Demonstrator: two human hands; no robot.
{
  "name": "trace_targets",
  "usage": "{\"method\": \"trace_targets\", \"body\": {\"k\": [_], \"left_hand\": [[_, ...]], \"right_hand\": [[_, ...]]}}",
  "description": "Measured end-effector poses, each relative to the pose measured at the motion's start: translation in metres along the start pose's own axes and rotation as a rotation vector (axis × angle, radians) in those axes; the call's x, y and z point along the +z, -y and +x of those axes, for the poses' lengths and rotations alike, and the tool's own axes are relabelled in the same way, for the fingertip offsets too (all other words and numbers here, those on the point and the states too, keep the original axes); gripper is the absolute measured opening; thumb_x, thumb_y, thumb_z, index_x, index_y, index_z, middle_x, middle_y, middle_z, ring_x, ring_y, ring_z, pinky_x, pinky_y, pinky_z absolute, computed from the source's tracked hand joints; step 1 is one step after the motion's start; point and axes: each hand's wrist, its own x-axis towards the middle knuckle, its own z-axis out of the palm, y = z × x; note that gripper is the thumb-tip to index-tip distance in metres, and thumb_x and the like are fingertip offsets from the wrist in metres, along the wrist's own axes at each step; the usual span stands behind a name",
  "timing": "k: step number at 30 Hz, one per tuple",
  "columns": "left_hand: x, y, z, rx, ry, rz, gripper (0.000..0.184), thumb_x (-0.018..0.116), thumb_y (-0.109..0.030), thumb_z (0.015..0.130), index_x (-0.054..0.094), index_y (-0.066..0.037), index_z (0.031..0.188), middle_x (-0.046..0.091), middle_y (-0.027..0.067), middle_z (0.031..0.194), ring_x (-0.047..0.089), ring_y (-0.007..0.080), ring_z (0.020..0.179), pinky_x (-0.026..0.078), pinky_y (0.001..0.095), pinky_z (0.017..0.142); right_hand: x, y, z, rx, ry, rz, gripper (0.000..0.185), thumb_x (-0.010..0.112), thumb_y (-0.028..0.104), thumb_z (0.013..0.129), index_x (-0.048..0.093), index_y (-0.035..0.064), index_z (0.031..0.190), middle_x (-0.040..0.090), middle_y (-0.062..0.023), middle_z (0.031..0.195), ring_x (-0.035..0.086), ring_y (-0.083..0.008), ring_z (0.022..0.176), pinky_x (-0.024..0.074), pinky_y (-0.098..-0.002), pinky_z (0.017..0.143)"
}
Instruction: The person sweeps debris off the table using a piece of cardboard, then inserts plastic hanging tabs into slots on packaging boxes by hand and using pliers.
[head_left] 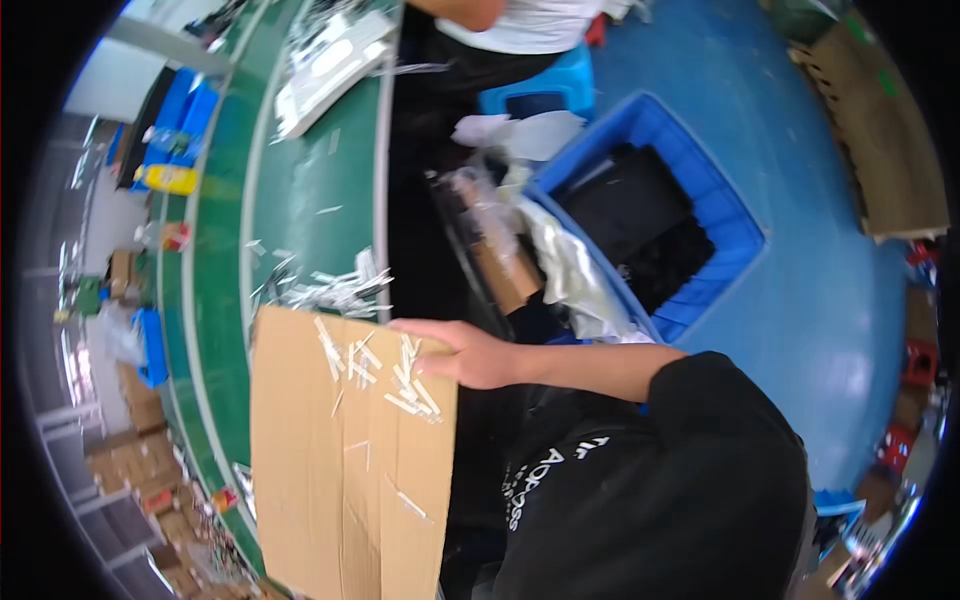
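Note:
My right hand (pixel 465 355) grips the edge of a large brown cardboard sheet (pixel 300 430), with the fingers closed over it. Thin white strips (pixel 410 385) lie scattered on the cardboard, mostly near that hand. More strips (pixel 345 288) are heaped on the green work surface (pixel 310 215) just past the cardboard's edge. My left hand is out of view.
A blue crate (pixel 735 235) on the floor holds black items. Beside it are plastic bags (pixel 565 260) and a blue stool (pixel 570 80) near another person in a white top (pixel 530 25). A white panel (pixel 335 70) and a yellow bottle (pixel 170 180) are farther off.

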Motion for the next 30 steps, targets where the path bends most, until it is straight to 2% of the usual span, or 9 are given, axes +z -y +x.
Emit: {"method": "trace_targets", "body": {"k": [3, 6, 8, 10, 14, 19, 23, 26, 30], "left_hand": [[-0.130, 0.104, 0.082, -0.220, 0.130, -0.284, 0.062, 0.069, -0.028, 0.091, 0.049, 0.002, 0.141, 0.056, 0.0243, 0.134, 0.057, 0.0320, 0.111, 0.044, 0.0442, 0.099], [0.004, 0.012, -0.007, -0.046, 0.037, -0.359, 0.052, 0.057, -0.023, 0.096, 0.047, 0.000, 0.141, 0.057, 0.0226, 0.133, 0.060, 0.0295, 0.110, 0.050, 0.0397, 0.093], [0.055, -0.015, -0.032, 0.010, 0.013, -0.437, 0.047, 0.049, -0.020, 0.099, 0.046, -0.001, 0.142, 0.058, 0.0215, 0.132, 0.062, 0.0278, 0.109, 0.053, 0.0367, 0.089], [0.068, -0.026, -0.039, 0.006, -0.019, -0.369, 0.059, 0.053, -0.021, 0.090, 0.042, 0.000, 0.145, 0.059, 0.0209, 0.132, 0.062, 0.0292, 0.111, 0.052, 0.0365, 0.093], [0.049, -0.019, -0.032, 0.000, -0.093, -0.303, 0.060, 0.054, -0.022, 0.090, 0.042, 0.000, 0.145, 0.059, 0.0197, 0.132, 0.063, 0.0290, 0.110, 0.052, 0.0357, 0.093], [0.060, -0.027, -0.030, 0.015, 0.016, -0.370, 0.058, 0.054, -0.023, 0.091, 0.044, -0.001, 0.143, 0.060, 0.0186, 0.130, 0.063, 0.0280, 0.110, 0.052, 0.0356, 0.092], [0.065, -0.036, -0.043, 0.048, -0.153, -0.470, 0.053, 0.053, -0.025, 0.090, 0.049, -0.001, 0.138, 0.062, 0.0177, 0.126, 0.063, 0.0268, 0.107, 0.052, 0.0355, 0.092], [0.080, -0.055, -0.042, 0.057, -0.321, -0.501, 0.053, 0.054, -0.027, 0.090, 0.052, 0.000, 0.135, 0.064, 0.0186, 0.125, 0.064, 0.0280, 0.107, 0.052, 0.0352, 0.091], [0.082, -0.092, -0.006, 0.026, -0.114, -0.451, 0.052, 0.056, -0.019, 0.087, 0.051, 0.003, 0.134, 0.067, 0.0186, 0.116, 0.066, 0.0257, 0.098, 0.052, 0.0324, 0.087]], "right_hand": [[-0.002, -0.016, 0.014, -0.083, 0.034, 0.051, 0.055, 0.055, 0.004, 0.094, 0.041, 0.0001, 0.148, 0.056, -0.0109, 0.137, 0.054, -0.0163, 0.115, 0.0427, -0.0294, 0.101], [-0.003, -0.025, 0.027, -0.002, 0.018, 0.091, 0.053, 0.056, 0.002, 0.092, 0.045, -0.0002, 0.144, 0.057, -0.0119, 0.134, 0.055, -0.0163, 0.111, 0.0441, -0.0282, 0.098], [-0.001, -0.023, 0.034, 0.074, 0.026, 0.141, 0.053, 0.056, 0.001, 0.092, 0.046, 0.0003, 0.144, 0.059, -0.0127, 0.130, 0.056, -0.0156, 0.108, 0.0457, -0.0264, 0.094], [0.001, -0.034, 0.038, 0.065, 0.028, 0.206, 0.052, 0.057, 0.001, 0.092, 0.046, 0.0005, 0.144, 0.060, -0.0132, 0.126, 0.057, -0.0152, 0.105, 0.0474, -0.0256, 0.092], [0.015, -0.035, 0.046, 0.122, 0.048, 0.299, 0.053, 0.058, 0.000, 0.093, 0.045, 0.0003, 0.144, 0.060, -0.0134, 0.127, 0.058, -0.0160, 0.106, 0.0484, -0.0261, 0.092], [0.016, -0.029, 0.048, 0.096, 0.065, 0.143, 0.055, 0.057, -0.001, 0.092, 0.044, 0.0001, 0.145, 0.058, -0.0137, 0.129, 0.058, -0.0167, 0.107, 0.0481, -0.0265, 0.093], [0.046, -0.032, 0.045, 0.179, 0.120, 0.221, 0.053, 0.057, 0.005, 0.094, 0.044, 0.0025, 0.146, 0.059, -0.0112, 0.123, 0.058, -0.0129, 0.097, 0.0499, -0.0240, 0.080], [0.045, -0.041, 0.051, 0.178, 0.161, 0.277, 0.056, 0.057, 0.003, 0.093, 0.043, 0.0043, 0.147, 0.059, -0.0111, 0.122, 0.057, -0.0135, 0.096, 0.0498, -0.0240, 0.079], [0.029, -0.040, 0.070, 0.151, -0.042, 0.441, 0.055, 0.052, -0.004, 0.090, 0.043, 0.0003, 0.145, 0.060, -0.0143, 0.124, 0.061, -0.0189, 0.099, 0.0512, -0.0281, 0.085]]}}
